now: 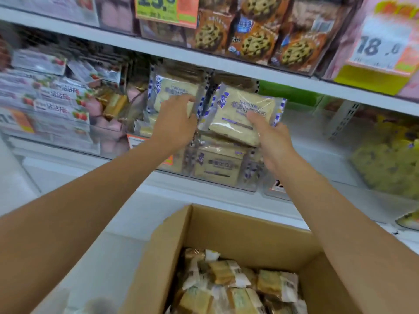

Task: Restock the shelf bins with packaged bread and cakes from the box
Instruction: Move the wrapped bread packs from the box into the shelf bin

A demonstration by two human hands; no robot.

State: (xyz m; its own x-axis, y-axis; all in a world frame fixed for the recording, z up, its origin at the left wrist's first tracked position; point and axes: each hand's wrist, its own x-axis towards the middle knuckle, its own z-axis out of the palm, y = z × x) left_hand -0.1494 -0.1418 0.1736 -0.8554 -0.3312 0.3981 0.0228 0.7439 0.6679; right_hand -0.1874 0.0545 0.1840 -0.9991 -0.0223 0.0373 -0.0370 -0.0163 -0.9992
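Both hands are up at the shelf bin (226, 186) — the left hand (174, 120) grips an upright bread packet (172, 91), the right hand (274, 141) pinches a tilted packet (240, 109). The slick wrap could slip — dropping it toward the box (238, 230).

we face white shop shelving under bright, even light. one white shelf board (204, 57) slants across the upper part, and a second white ledge (158, 184) runs lower down. a grey slotted upright (344, 118) stands at the right. chocolate-chip cookie packets (254, 39) fill the upper tier between a yellow price tag (166, 9) and a price card (383, 46) reading 18. strawberry-printed packets (54, 98) are stacked at the left.
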